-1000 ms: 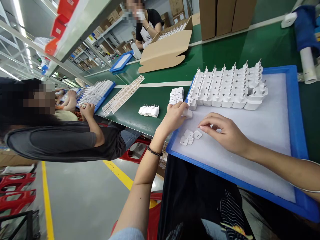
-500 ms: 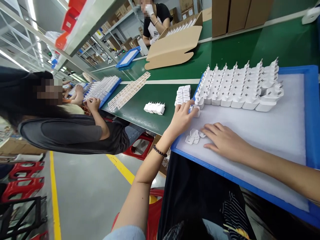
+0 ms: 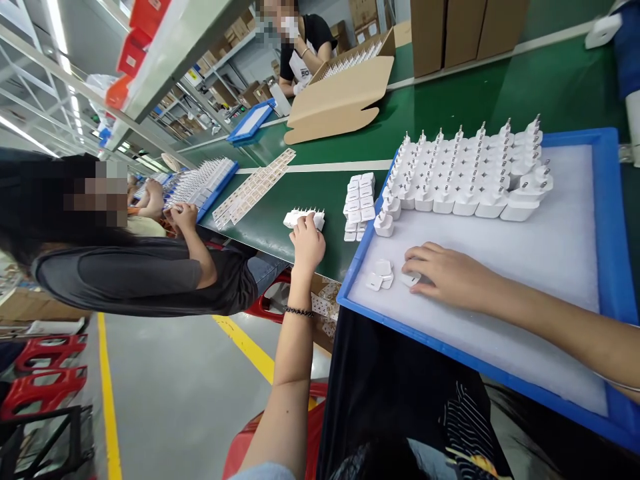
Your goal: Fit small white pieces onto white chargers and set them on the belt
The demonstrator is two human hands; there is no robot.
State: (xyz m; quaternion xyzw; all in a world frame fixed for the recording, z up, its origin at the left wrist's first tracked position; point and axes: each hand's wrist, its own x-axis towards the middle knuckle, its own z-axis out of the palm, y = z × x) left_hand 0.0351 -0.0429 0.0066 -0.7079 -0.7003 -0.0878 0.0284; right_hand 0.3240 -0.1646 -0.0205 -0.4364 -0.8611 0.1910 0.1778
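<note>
Chargers fill the far half of the blue tray (image 3: 607, 220), white plug adapters (image 3: 465, 177) stood in tight rows with their prongs up, likely so that each stands steady against its neighbours on the white foam liner. One adapter (image 3: 384, 224) stands alone at the near-left end of the block, just beside it. The left hand (image 3: 306, 243) reaches off the tray to the green worktop (image 3: 300, 170) and closes its fingers over a short row of adapters (image 3: 303, 217) lying on their sides; it appears to grip one end of that row. The right hand (image 3: 447, 277) lies flat on the foam, fingers curled lightly over a small white piece, with a few loose white caps (image 3: 379, 275) just beside its fingertips, kept within easy reach. Another small stack of adapters (image 3: 359, 200) sits on the worktop against the tray's left rim. A seated co-worker (image 3: 145, 277) handles a second tray further along
</note>
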